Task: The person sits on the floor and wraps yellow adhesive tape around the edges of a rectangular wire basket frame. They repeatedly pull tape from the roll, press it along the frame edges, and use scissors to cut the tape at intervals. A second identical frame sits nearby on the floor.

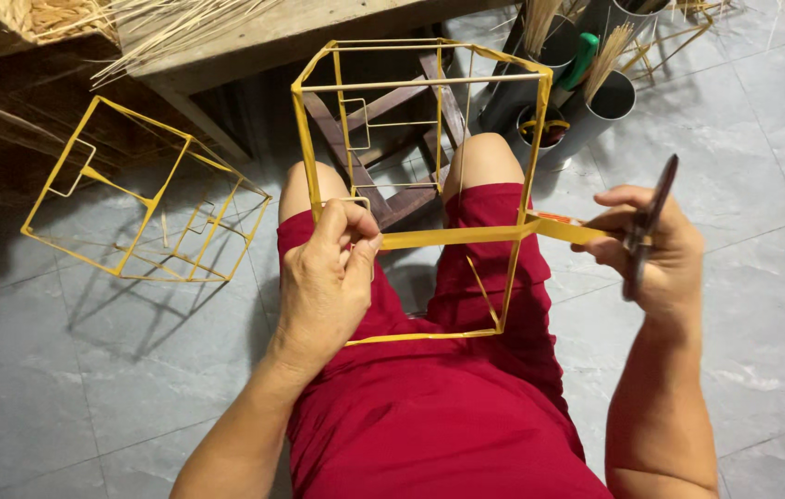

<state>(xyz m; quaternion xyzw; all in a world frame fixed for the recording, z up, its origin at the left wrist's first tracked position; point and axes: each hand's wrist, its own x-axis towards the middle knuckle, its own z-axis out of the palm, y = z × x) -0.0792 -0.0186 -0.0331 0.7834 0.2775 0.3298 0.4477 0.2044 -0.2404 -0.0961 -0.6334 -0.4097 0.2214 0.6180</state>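
Red cloth covers the lap nearest the camera, where the yellow cube-shaped stick frame (420, 185) rests over the knees. Left hand (328, 277) pinches the frame's near edge, fingers closed on it. Right hand (647, 245) is clamped on dark scissors (649, 226) and the flat yellow tape strip (466, 237) running across the frame. Farther off, grey plastic tubes (587, 102) hold bundles of pale sticks, and finished yellow frames (147, 199) lie on the grey tile floor (762, 139).
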